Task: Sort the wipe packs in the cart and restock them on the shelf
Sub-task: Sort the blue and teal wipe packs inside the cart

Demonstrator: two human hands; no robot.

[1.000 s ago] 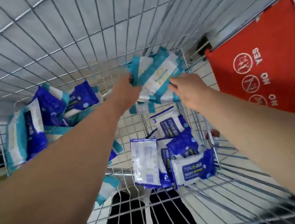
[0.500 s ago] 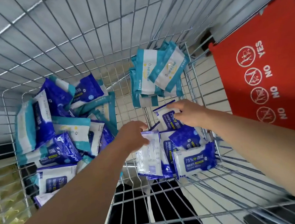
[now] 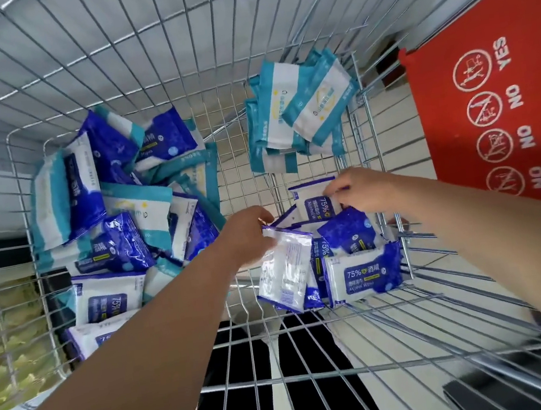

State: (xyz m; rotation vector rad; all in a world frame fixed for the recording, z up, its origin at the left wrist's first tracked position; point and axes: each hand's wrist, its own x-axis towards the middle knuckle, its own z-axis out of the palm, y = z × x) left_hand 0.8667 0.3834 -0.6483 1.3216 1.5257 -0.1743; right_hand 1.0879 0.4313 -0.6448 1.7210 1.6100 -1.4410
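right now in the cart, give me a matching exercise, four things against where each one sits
Things:
1. teal-and-white packs
2. mixed pile
3. red flap
4. left hand

Places:
A. left side of the cart
B. far right corner, stacked together
C. on a clear-backed pack in the near blue group
D. right edge, printed with YES and NO signs

Pairs: 1-B, 2-A, 3-D, 4-C
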